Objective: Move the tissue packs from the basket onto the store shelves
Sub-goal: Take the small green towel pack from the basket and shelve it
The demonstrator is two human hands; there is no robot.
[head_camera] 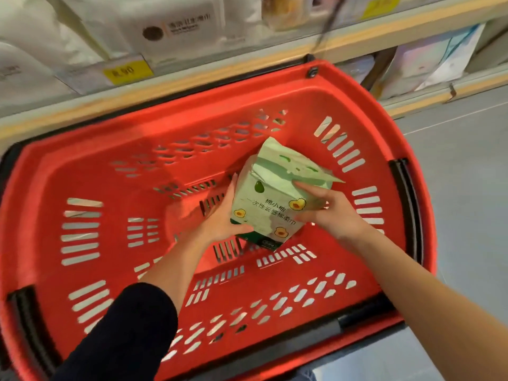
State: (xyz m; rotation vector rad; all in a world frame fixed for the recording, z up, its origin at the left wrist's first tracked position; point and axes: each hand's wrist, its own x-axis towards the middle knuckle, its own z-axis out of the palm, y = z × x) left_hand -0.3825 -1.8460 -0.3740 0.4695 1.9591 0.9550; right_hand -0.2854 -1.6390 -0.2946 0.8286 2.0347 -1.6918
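Fingers (308, 188) are clamped on the tissue pack (275, 199) by both hands inside the basket (384, 119). Pickup is underway. A lift to the shelf (220, 70) is needed next.

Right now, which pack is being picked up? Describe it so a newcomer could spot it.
Look inside the red basket below the shelves. Between the left hand and right hand sits the tissue pack, the only item in there: pale green, printed with avocados.

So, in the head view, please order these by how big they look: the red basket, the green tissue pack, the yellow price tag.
1. Red basket, fills most of the view.
2. Green tissue pack, held between left hand and right hand.
3. Yellow price tag, smallest, though it is farther from the camera.
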